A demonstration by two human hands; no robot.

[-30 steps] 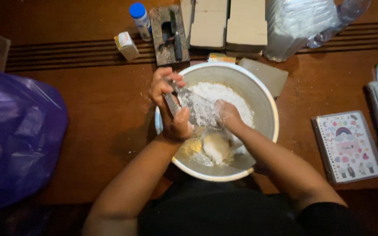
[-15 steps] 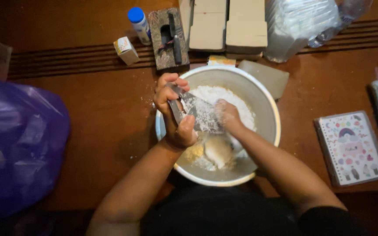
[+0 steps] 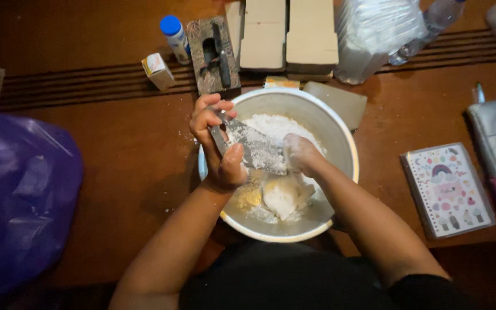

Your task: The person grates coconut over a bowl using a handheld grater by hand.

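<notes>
A wide metal bowl sits on the brown table in front of me, holding a heap of white grated powder and a pale lump near its front. My left hand grips a flat metal grater tilted over the bowl's left side. My right hand, dusted white, presses against the grater's face; whatever it holds is hidden under the fingers.
Behind the bowl stand pale rectangular blocks, a dark tray with tools, a blue-capped bottle and a small box. A clear plastic bag lies at the back right, a spiral notebook to the right, a purple bag to the left.
My right hand has slid along the grater's face, and both hands with the grater have shifted slightly over the bowl. The bowl stays where it was.
</notes>
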